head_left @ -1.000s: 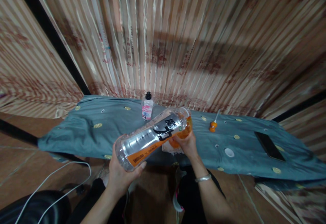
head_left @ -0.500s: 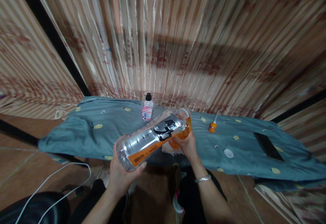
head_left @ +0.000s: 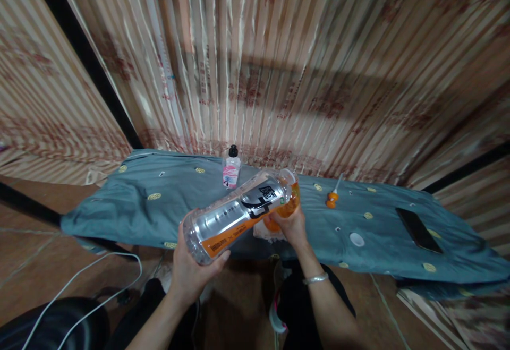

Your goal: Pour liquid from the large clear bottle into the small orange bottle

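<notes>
With your left grip (head_left: 190,271) clamped around the tilted silver-labelled bottle (head_left: 241,214) and your right grip (head_left: 294,229) wrapped around the orange-tinted container (head_left: 294,197), tip the first gently while bracing the second.

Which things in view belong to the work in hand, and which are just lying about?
Belonging: silver-labelled clear plastic bottle, tilted in the left hand; translucent orange bottle, held by the right hand; probably the orange plastic pump top with its pale tube.

Lying about, apparently: flat black rectangular phone; pink-labelled clear bottle with black cap; thin white cable.
</notes>
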`<act>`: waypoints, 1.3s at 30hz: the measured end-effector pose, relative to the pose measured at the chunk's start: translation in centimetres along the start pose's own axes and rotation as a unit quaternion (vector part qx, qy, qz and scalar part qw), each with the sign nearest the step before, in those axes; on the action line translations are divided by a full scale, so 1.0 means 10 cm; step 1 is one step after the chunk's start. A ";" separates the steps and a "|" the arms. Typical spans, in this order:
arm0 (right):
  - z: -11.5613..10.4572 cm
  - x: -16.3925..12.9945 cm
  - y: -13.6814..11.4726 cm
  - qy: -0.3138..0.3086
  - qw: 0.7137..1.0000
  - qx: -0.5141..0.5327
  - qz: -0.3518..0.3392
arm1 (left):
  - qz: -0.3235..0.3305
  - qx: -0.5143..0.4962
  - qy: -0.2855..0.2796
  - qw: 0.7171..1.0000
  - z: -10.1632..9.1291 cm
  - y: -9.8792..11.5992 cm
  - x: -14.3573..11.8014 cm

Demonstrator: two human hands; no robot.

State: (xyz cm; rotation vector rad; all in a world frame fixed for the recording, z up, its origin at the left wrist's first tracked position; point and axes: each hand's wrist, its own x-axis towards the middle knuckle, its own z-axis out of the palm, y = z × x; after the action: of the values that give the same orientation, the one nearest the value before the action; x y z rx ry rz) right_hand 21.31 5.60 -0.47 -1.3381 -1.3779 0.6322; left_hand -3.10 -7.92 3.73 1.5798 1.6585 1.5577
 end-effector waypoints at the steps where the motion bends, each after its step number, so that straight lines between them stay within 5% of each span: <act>1: 0.00 0.00 0.00 0.004 1.000 -0.003 0.007 | 0.001 0.000 0.001 1.000 0.00 0.00 0.00; 17: 0.00 0.00 -0.01 -0.005 1.000 -0.004 0.025 | 0.030 0.023 0.004 0.999 -0.01 0.01 0.02; 25: 0.00 0.00 -0.03 -0.007 0.999 -0.003 0.039 | -0.026 -0.023 0.054 0.998 0.07 0.19 -0.03; 39: -0.01 -0.01 -0.04 -0.010 1.000 -0.009 0.028 | -0.046 -0.042 0.059 0.996 0.08 0.21 -0.03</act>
State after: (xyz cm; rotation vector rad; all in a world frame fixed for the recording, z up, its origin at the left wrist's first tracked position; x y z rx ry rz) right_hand 21.20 5.40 -0.12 -1.3924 -1.3673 0.6739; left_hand -1.44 -8.30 5.18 1.3732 1.6791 1.6788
